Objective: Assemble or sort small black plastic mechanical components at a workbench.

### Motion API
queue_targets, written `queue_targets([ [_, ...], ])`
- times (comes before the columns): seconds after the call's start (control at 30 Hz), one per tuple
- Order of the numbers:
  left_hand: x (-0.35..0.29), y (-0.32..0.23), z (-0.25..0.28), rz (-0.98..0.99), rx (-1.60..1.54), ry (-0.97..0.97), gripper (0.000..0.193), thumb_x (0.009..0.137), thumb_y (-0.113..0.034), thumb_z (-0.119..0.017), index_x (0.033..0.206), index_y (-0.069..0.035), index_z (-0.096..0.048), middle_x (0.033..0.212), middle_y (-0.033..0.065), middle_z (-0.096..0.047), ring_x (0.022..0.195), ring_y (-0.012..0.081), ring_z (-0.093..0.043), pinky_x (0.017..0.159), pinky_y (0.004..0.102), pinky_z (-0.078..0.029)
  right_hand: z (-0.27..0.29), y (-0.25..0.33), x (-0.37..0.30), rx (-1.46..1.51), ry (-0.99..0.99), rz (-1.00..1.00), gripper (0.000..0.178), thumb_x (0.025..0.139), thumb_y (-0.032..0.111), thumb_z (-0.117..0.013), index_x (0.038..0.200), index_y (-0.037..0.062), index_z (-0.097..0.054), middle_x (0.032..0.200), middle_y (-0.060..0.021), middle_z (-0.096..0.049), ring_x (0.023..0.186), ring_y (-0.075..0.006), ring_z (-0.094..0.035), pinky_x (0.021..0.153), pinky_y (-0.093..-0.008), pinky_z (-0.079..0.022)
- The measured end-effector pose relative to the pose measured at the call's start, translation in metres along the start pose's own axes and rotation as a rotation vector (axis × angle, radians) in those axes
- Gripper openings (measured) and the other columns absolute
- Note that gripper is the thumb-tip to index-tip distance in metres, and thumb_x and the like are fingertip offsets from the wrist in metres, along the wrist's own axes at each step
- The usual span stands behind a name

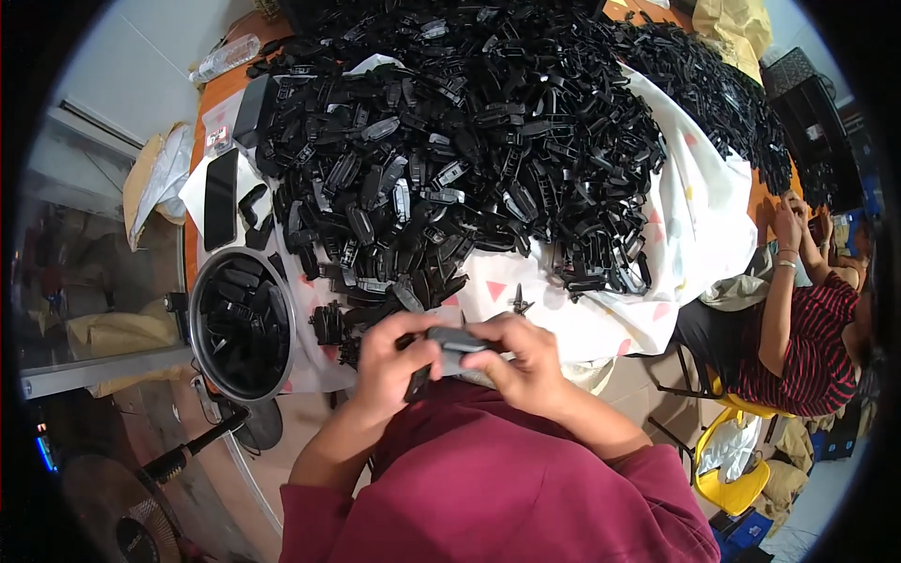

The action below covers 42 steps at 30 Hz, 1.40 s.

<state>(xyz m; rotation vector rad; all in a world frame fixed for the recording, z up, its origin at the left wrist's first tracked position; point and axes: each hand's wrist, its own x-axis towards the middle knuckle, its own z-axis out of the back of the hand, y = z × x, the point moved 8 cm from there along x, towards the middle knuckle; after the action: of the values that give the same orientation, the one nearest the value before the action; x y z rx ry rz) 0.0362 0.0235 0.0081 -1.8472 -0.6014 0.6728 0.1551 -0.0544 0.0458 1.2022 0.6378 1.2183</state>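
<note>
Close in front of my body, both hands meet at a small dark grey plastic part [454,338] with a smooth, rounded top. My left hand [392,364] pinches its left end between thumb and fingers. A second black piece [418,383] shows below the left fingers, partly hidden by them. My right hand [522,362] grips the right end, its thumb pressed against the underside. Just beyond the hands, a large heap of loose black plastic parts [404,178] covers the white patterned cloth [493,281]. A small dark piece [522,301] lies apart on that cloth.
To the left stands a round metal-rimmed bowl [195,324] of black parts, below a phone [221,199]. A clear plastic bottle [225,58] lies farther back. At right, another person [798,328] handles parts near a yellow chair [732,474]. A fan [131,516] is lower left.
</note>
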Motion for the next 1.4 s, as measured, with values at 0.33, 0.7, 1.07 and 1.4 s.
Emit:
queue_targets([
  [0.33,-0.052,-0.107,0.159,-0.352,1.732,-0.811,0.031,0.076,-0.022,-0.066,0.104,-0.009,-0.062,0.108,0.009,-0.058,0.095,0.0291,-0.053,0.089,0.0388,-0.038,-0.024,-0.027,0.034,-0.629,0.073,0.235,0.024,0.065,0.003,-0.063,0.089,0.0094,-0.063,0.092,-0.0072,-0.057,0.077,-0.0242,-0.053,0.061,-0.0334,-0.047],
  [0.7,0.015,-0.04,0.024,-0.302,1.585,-0.496,0.025,0.065,-0.034,-0.073,0.066,-0.011,-0.063,0.094,0.0004,-0.053,0.091,0.0245,-0.046,0.077,0.0392,-0.034,-0.031,-0.04,0.038,-0.895,0.23,0.293,0.025,0.063,0.006,-0.06,0.088,0.0072,-0.055,0.083,-0.0074,-0.054,0.077,-0.0249,-0.052,0.058,-0.0301,-0.047],
  [1.07,0.026,0.001,0.005,-0.068,-0.087,-0.13,0.027,0.079,-0.005,-0.066,0.101,0.001,-0.053,0.09,0.0036,-0.06,0.076,0.0076,-0.055,0.069,0.019,-0.046,0.013,-0.008,0.036,-0.045,-0.198,0.265,0.023,0.066,-0.008,-0.066,0.087,0.0003,-0.06,0.087,-0.0113,-0.061,0.076,-0.0182,-0.058,0.062,-0.0242,-0.046],
  [1.4,0.026,-0.012,-0.002,-0.116,0.011,-0.103,0.031,0.077,0.0,-0.066,0.107,0.004,-0.057,0.089,0.0047,-0.061,0.08,0.0092,-0.057,0.071,0.0216,-0.048,0.01,-0.022,0.022,0.233,-0.122,0.023,0.026,0.08,0.001,-0.061,0.106,-0.0018,-0.057,0.1,-0.0154,-0.059,0.082,-0.0155,-0.061,0.058,-0.0235,-0.05],
])
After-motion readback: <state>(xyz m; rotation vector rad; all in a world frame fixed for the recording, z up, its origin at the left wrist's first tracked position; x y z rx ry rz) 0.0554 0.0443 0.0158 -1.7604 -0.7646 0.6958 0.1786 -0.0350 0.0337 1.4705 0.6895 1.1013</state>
